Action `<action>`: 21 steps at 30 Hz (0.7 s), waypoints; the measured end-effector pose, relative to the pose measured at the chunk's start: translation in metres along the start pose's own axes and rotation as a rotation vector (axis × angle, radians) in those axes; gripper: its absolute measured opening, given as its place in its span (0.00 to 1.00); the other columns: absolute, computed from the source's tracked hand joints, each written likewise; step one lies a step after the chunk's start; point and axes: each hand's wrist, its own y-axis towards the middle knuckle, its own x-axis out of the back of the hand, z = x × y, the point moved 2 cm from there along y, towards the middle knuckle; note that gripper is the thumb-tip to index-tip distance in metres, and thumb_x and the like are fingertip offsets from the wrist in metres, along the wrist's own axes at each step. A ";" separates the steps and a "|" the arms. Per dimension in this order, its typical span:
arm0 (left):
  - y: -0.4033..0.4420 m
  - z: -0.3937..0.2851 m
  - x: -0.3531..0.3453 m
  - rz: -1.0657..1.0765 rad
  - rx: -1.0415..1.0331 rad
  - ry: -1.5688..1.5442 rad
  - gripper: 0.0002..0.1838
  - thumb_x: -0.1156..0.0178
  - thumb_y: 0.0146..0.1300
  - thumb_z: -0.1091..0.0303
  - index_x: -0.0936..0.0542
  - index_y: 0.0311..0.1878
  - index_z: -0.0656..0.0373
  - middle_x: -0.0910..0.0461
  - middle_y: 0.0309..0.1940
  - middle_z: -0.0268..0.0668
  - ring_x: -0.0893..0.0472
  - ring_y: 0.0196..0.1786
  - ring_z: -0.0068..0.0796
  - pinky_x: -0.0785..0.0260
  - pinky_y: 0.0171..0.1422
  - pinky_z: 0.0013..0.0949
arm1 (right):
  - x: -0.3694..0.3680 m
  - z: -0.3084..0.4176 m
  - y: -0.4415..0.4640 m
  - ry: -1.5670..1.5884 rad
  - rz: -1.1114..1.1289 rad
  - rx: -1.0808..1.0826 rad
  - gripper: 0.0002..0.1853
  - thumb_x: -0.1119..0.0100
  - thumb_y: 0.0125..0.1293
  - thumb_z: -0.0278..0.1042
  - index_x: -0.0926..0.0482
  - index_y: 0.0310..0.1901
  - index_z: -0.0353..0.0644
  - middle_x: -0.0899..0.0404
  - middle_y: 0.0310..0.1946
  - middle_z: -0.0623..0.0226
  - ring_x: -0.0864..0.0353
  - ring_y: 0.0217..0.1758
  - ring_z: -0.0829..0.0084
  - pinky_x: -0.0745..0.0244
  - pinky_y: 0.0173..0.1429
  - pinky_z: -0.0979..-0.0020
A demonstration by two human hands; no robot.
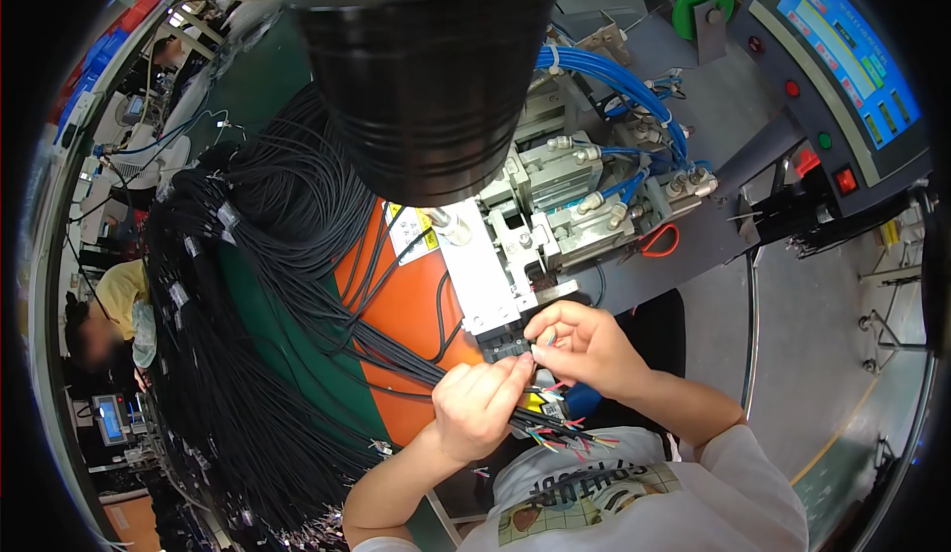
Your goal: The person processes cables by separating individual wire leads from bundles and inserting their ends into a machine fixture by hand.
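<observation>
My left hand [480, 403] is closed over a black cable at the front of the machine, its thumb and fingertips close to the other hand. My right hand [592, 352] pinches thin coloured wires at the cable's end, beside a small black block [503, 342] under the machine's white metal plate [480, 280]. The fingers hide most of the wires and the exact grip. Below the hands, several black cables with stripped red, green and white wire ends [575, 440] stick out toward my body.
A large bundle of black cables [297, 176] covers the green and orange table [401, 300] at left. Pneumatic cylinders [584, 220] with blue hoses [619, 77] stand behind the plate. A black funnel-shaped hood [421, 87] hangs overhead. A control screen [852, 57] is at upper right. Another person [119, 300] sits far left.
</observation>
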 end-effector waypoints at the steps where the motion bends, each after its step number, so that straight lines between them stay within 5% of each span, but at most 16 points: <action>1: 0.002 -0.001 -0.001 -0.016 0.063 -0.083 0.16 0.33 0.49 0.74 0.19 0.44 0.65 0.18 0.29 0.37 0.22 0.24 0.31 0.38 0.27 0.33 | -0.003 0.000 -0.003 -0.095 -0.013 0.083 0.12 0.41 0.68 0.22 0.25 0.52 0.34 0.23 0.31 0.71 0.24 0.27 0.86 0.33 0.29 0.84; 6: 0.006 0.002 -0.001 0.008 0.219 -0.202 0.09 0.32 0.51 0.73 0.22 0.35 0.61 0.23 0.22 0.38 0.23 0.22 0.38 0.38 0.26 0.37 | -0.013 -0.003 -0.009 -0.357 0.051 0.450 0.16 0.44 0.68 0.21 0.25 0.57 0.34 0.23 0.42 0.66 0.19 0.41 0.81 0.27 0.37 0.81; 7: 0.005 0.004 -0.001 -0.014 0.224 -0.225 0.09 0.32 0.52 0.72 0.22 0.34 0.61 0.24 0.22 0.38 0.23 0.21 0.38 0.37 0.26 0.37 | -0.015 0.001 -0.014 -0.680 0.020 0.582 0.20 0.43 0.66 0.20 0.26 0.59 0.34 0.25 0.47 0.58 0.19 0.46 0.75 0.24 0.40 0.75; 8: 0.004 0.005 -0.002 -0.033 0.231 -0.250 0.09 0.32 0.52 0.72 0.23 0.34 0.61 0.24 0.21 0.38 0.24 0.21 0.38 0.37 0.26 0.37 | -0.020 -0.004 -0.014 -0.894 -0.114 0.835 0.21 0.42 0.64 0.20 0.26 0.60 0.35 0.25 0.47 0.56 0.19 0.44 0.70 0.23 0.43 0.72; 10: 0.004 0.005 -0.003 -0.015 0.228 -0.246 0.09 0.32 0.53 0.72 0.23 0.33 0.60 0.25 0.21 0.37 0.24 0.21 0.39 0.37 0.27 0.37 | -0.021 -0.005 -0.013 -0.988 -0.155 0.943 0.18 0.40 0.63 0.21 0.23 0.56 0.34 0.24 0.45 0.55 0.19 0.43 0.65 0.22 0.44 0.69; 12: 0.005 0.002 -0.002 0.062 0.220 -0.185 0.08 0.32 0.53 0.72 0.23 0.34 0.60 0.24 0.21 0.37 0.23 0.22 0.39 0.36 0.27 0.36 | -0.008 0.004 -0.013 -0.746 -0.056 0.683 0.12 0.41 0.67 0.23 0.20 0.51 0.32 0.22 0.43 0.57 0.19 0.43 0.69 0.22 0.46 0.71; 14: 0.004 0.002 -0.002 0.062 0.223 -0.217 0.09 0.32 0.52 0.72 0.23 0.34 0.59 0.24 0.22 0.37 0.23 0.22 0.39 0.36 0.27 0.37 | 0.000 -0.004 -0.006 -0.031 0.041 0.223 0.09 0.45 0.72 0.24 0.18 0.48 0.29 0.21 0.46 0.60 0.19 0.42 0.77 0.24 0.47 0.75; 19: 0.002 0.007 -0.007 0.010 0.225 -0.318 0.10 0.32 0.49 0.71 0.22 0.35 0.59 0.24 0.24 0.36 0.24 0.22 0.37 0.37 0.27 0.37 | 0.008 0.000 -0.001 0.024 0.130 0.113 0.08 0.41 0.70 0.24 0.18 0.45 0.29 0.20 0.43 0.60 0.19 0.35 0.77 0.25 0.36 0.78; 21: 0.002 0.005 -0.006 0.052 0.200 -0.251 0.10 0.32 0.51 0.70 0.23 0.33 0.60 0.25 0.21 0.35 0.25 0.21 0.36 0.39 0.26 0.37 | 0.009 0.000 0.000 -0.321 0.050 0.318 0.06 0.39 0.67 0.23 0.17 0.42 0.29 0.19 0.40 0.61 0.20 0.32 0.78 0.27 0.31 0.78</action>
